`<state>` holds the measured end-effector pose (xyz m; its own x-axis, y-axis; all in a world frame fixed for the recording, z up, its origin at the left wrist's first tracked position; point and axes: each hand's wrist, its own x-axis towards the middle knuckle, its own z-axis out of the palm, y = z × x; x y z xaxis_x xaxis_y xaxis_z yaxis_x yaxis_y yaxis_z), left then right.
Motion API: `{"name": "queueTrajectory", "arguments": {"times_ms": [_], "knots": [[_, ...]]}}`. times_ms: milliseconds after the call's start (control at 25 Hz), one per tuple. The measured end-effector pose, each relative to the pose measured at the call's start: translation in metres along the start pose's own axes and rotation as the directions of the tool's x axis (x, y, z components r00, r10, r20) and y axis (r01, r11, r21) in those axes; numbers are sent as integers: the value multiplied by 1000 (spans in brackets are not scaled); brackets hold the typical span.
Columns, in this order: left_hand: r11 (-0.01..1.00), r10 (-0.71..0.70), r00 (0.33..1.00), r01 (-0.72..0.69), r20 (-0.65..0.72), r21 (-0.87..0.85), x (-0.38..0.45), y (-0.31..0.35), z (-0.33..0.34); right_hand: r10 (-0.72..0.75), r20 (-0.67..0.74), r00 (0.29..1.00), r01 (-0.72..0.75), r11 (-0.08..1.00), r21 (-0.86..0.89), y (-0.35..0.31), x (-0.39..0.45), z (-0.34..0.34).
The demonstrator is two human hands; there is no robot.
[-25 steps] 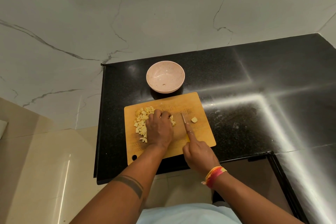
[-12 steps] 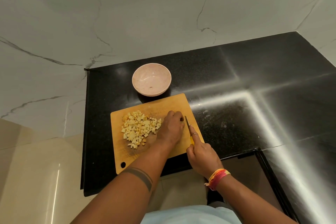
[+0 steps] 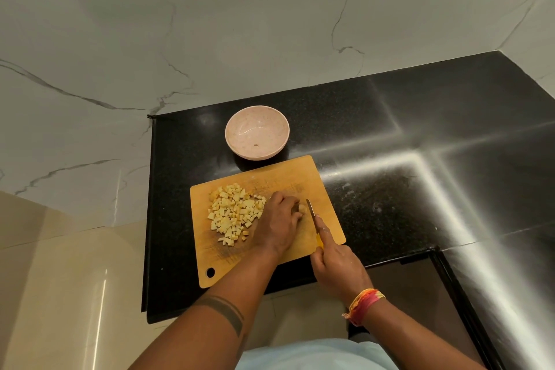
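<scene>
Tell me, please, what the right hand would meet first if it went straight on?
Probably the right rim of the round pink bowl, after bare wooden cutting board; the right hand and its yellow-handled knife point past the pale food piece in the left hand.

Diced pieces [image 3: 234,215] on the cutting board's [image 3: 270,177] left half, bowl [image 3: 257,137] just behind it.

A pale chunk [image 3: 302,209] lies on the wooden board [image 3: 300,171], yellow-handled knife [image 3: 312,216] just beside it.
</scene>
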<state>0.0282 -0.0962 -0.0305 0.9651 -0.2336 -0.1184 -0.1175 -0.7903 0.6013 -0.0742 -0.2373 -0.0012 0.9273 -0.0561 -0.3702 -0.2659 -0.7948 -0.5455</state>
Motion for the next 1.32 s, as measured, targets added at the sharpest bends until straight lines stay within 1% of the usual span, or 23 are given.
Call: {"name": "queueTrajectory", "arguments": {"times_ms": [160,360,560,840,920,1080,1200,1320], "knots": [[998,-14,998,11,54,70,5,4,5,-14,3,1000,14,1000,-27,-1,-1,2],[1000,-11,999,11,-33,5,1,3,5,-47,15,999,47,998,-40,-1,0,6],[999,-20,999,19,-29,-38,0,2,1,-62,14,998,63,995,-80,1,1,7],[997,-72,997,71,-35,-30,2,6,0,-63,59,996,70,990,-122,-2,9,10],[996,-87,996,86,-32,-30,3,7,0,-75,59,995,83,986,-143,0,0,13],[996,-86,996,86,-28,-3,4,8,1,-70,120,990,90,982,-168,10,-25,14],[995,-96,995,96,-21,-19,2,10,1,-74,105,992,91,982,-168,16,-34,14],[992,-122,992,123,-16,23,-3,14,1,-83,64,995,90,988,-127,18,-39,11]]}}
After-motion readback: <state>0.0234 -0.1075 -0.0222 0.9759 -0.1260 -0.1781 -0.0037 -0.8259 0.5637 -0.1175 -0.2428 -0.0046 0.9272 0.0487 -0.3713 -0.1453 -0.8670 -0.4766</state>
